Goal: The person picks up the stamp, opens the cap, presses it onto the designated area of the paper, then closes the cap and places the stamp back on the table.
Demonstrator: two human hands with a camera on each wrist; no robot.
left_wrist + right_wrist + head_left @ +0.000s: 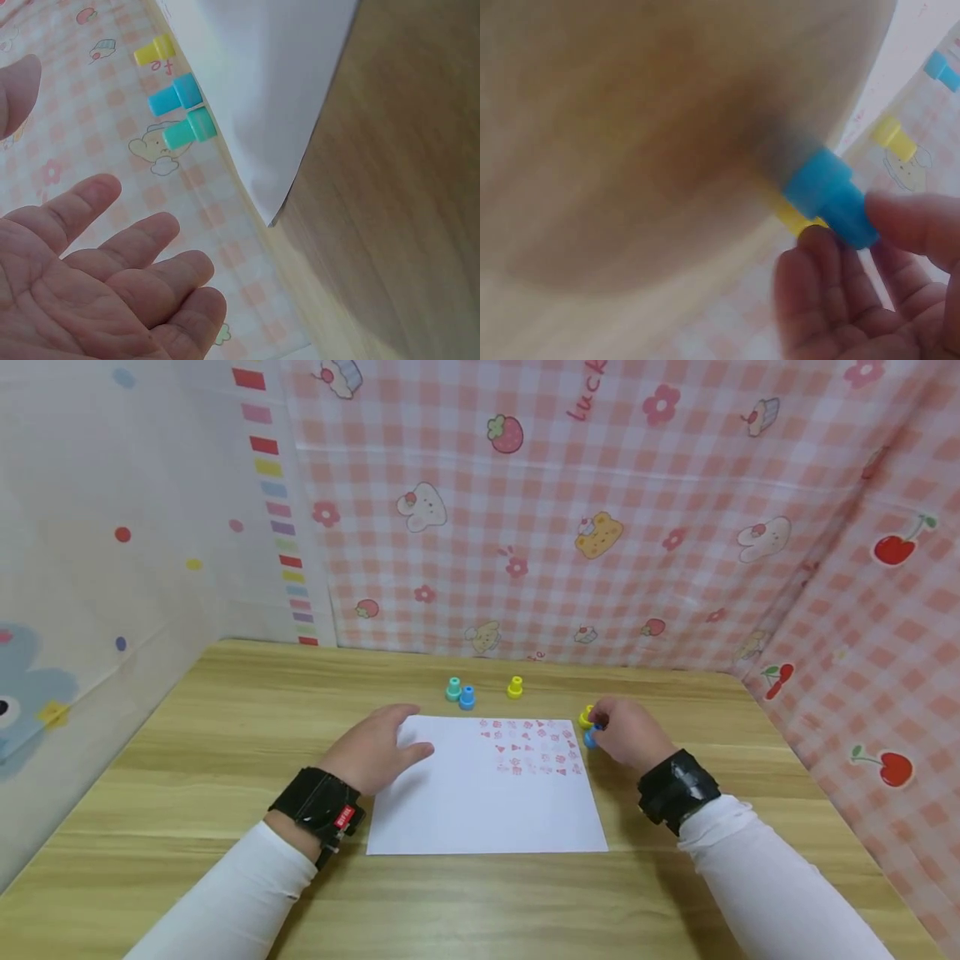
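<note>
Rows of small red stamped prints (528, 747) fill the upper right part of a white sheet of paper (465, 810). At the sheet's right edge my right hand (633, 735) pinches a blue stamp (832, 196) between thumb and fingers. Right behind it is a yellow stamp (586, 717), partly covered in the right wrist view. Over the sheet's upper left edge hovers my left hand (375, 750), fingers loosely spread and holding nothing. Its palm and fingers (154, 229) show beside the paper's corner in the left wrist view.
Beyond the paper's far edge stand a teal stamp (453, 689), another blue stamp (467, 697) and another yellow stamp (514, 687). A pink checked cloth (525, 585) hangs behind the wooden table (480, 902), with more printed cloth at both sides.
</note>
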